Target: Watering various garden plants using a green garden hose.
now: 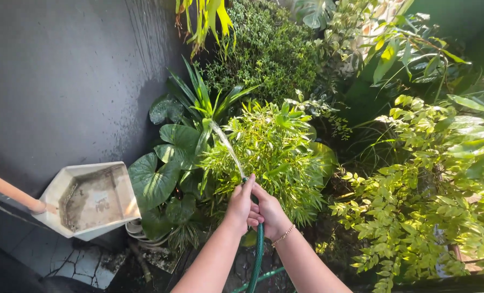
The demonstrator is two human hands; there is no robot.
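Holding the thin green rubber hose (258, 247) with both hands is right; your left hand (239, 203) is wrapped tight round the top of it, with the thumb pushed up by the mouth, and your right hand (271, 214) is closed round it just beside; the hose runs down between your arms to the dark floor. The thin stream of water (227, 145) jumps up and to the left, over the bushy light green plant with small thin leaves (269, 149); it looks to land by the plant with big round dark leaves (169, 163). Press your thumb gently so the water stays soft; hard water could hurt small leaves. Tip the mouth down a little so water gets to the roots. Keep the stream off the dark grey wall (63, 81) and the white five-sided pot (90, 198), which sits near the big leaves.
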